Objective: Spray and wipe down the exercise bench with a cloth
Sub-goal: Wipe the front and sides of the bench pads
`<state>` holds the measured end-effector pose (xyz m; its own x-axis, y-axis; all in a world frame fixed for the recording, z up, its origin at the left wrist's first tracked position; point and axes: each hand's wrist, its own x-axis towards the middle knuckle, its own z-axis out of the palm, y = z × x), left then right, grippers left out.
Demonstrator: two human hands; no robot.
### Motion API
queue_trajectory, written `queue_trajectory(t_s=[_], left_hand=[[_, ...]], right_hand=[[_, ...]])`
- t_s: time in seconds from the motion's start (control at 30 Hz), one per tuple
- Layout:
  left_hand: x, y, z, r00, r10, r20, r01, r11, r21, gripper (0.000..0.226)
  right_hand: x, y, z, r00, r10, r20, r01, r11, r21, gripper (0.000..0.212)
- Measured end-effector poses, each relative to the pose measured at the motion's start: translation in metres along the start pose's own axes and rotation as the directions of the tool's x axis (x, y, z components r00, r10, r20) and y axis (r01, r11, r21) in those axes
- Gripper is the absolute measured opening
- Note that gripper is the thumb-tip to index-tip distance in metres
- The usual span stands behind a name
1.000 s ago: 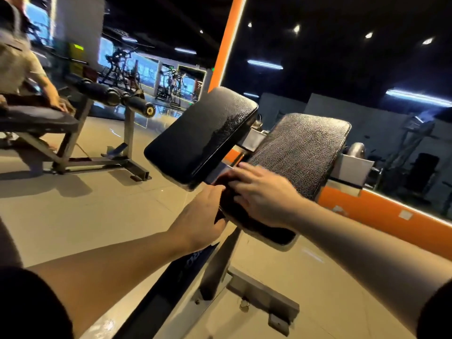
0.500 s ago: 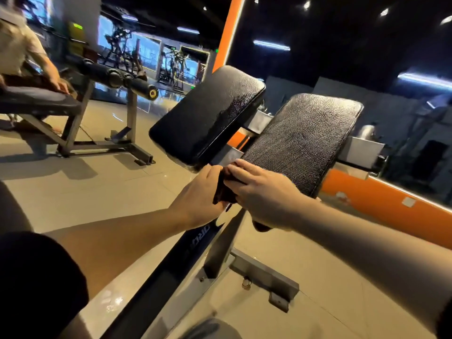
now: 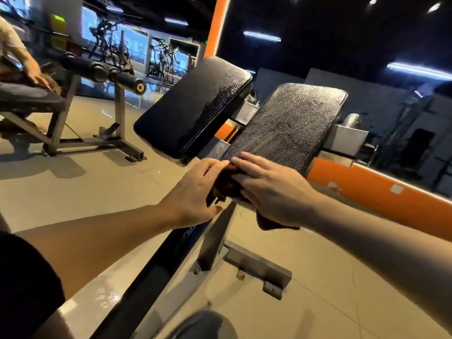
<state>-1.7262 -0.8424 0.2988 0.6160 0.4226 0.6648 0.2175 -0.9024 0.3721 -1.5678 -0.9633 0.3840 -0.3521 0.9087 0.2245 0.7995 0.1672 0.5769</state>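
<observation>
Here, in the head view, both hands meet at the near lower edge of the right pad (image 3: 288, 123), the landmark for everything else. The right hand (image 3: 271, 189) lies flat on a dark cloth (image 3: 226, 185), fingers straight and spread, pressing it against that near edge. This looks like a wiping hold, since a broad palm spreads the pressure. A loose corner of the cloth hangs below the right wrist, off the pad's edge. The left hand (image 3: 195, 189) comes in from the left of the pad, fingers nearly straight, its fingertips touching the bunched left end of the cloth. It is probably gathering or steadying the cloth so it does not slide off the sloping surface; no firm pinch is visible.

The left pad (image 3: 195, 106), just left of the right pad and tilted the same way, shines as if wet, which suggests it has been sprayed or wiped. The right pad looks duller and more grained. No spray bottle is visible. Below the right pad, the bench's steel post (image 3: 212, 238) runs down to a floor foot. Far left of the pad, another person sits on a second bench (image 3: 31, 99).
</observation>
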Motion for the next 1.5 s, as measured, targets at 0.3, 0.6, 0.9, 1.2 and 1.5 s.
queue_trajectory(t_s=[0.3, 0.6, 0.9, 1.2, 1.5], left_hand=[[0.013, 0.020, -0.002, 0.998, -0.013, -0.062, 0.007, 0.995, -0.099, 0.075], [0.066, 0.030, -0.019, 0.990, -0.124, -0.070, 0.120, 0.991, -0.059, 0.054], [0.108, 0.030, -0.003, 0.962, -0.226, -0.152, 0.192, 0.958, -0.211, 0.057], [0.106, 0.017, -0.004, 0.978, -0.198, -0.068, 0.181, 0.963, -0.199, 0.069], [0.107, 0.008, -0.007, 0.976, -0.180, -0.125, 0.153, 0.967, -0.202, 0.041]], right_hand=[[0.007, 0.012, -0.006, 0.990, 0.136, -0.035, -0.135, 0.990, 0.033, 0.046], [0.025, 0.171, -0.029, 0.841, 0.540, -0.047, -0.541, 0.841, -0.025, 0.040], [0.040, 0.086, -0.014, 0.998, -0.030, 0.049, 0.034, 0.995, -0.092, 0.048], [0.090, 0.179, -0.018, 0.908, 0.419, -0.033, -0.420, 0.907, -0.030, 0.038], [0.101, 0.164, -0.018, 0.985, 0.174, 0.002, -0.174, 0.984, 0.033, 0.036]])
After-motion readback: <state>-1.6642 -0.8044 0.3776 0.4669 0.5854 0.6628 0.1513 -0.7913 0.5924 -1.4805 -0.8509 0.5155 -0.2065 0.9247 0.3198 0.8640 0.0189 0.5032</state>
